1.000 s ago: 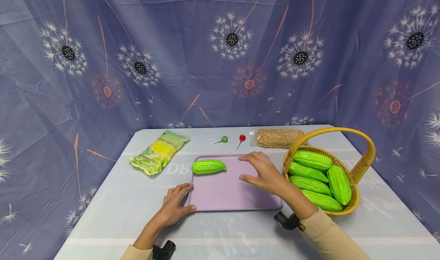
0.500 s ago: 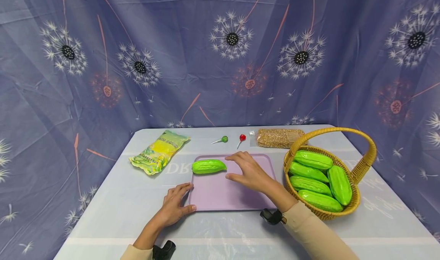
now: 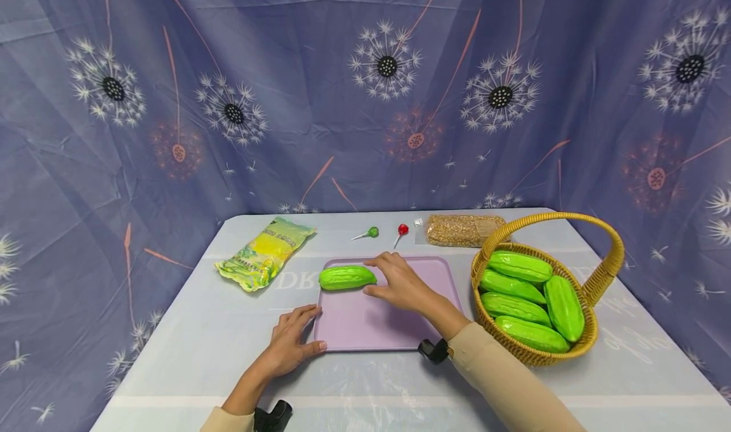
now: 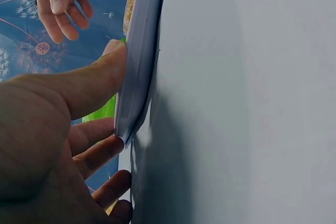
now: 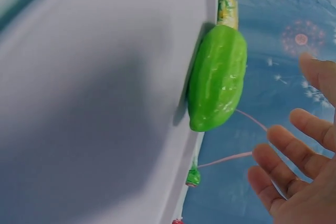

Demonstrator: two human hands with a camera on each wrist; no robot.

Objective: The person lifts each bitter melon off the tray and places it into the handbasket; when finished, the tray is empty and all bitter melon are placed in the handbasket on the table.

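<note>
A ridged, bright green bitter melon [image 3: 342,278] lies at the back left of the lilac tray [image 3: 365,330]. My right hand [image 3: 400,283] is over the tray, thumb and fingers spread apart around the melon's right tip in the head view. In the right wrist view a gap shows between the fingers [image 5: 281,169] and the melon [image 5: 218,77]. At the tray's front left corner rests my left hand [image 3: 290,341], with nearly straight fingers. Its thumb [image 4: 107,69] lies on the tray's rim in the left wrist view, and its fingertips touch the corner.
A wicker basket [image 3: 594,286] with a tall handle holds several green melons [image 3: 520,265] to the right. Behind the tray lie a green lollipop [image 3: 373,231], a red lollipop [image 3: 402,229] and a clear bag of grains [image 3: 462,229]. A yellow-green packet [image 3: 265,252] lies back left.
My right hand has moved left across the tray, from near the basket side to the melon's right tip. The left hand and the melon have stayed in place.
</note>
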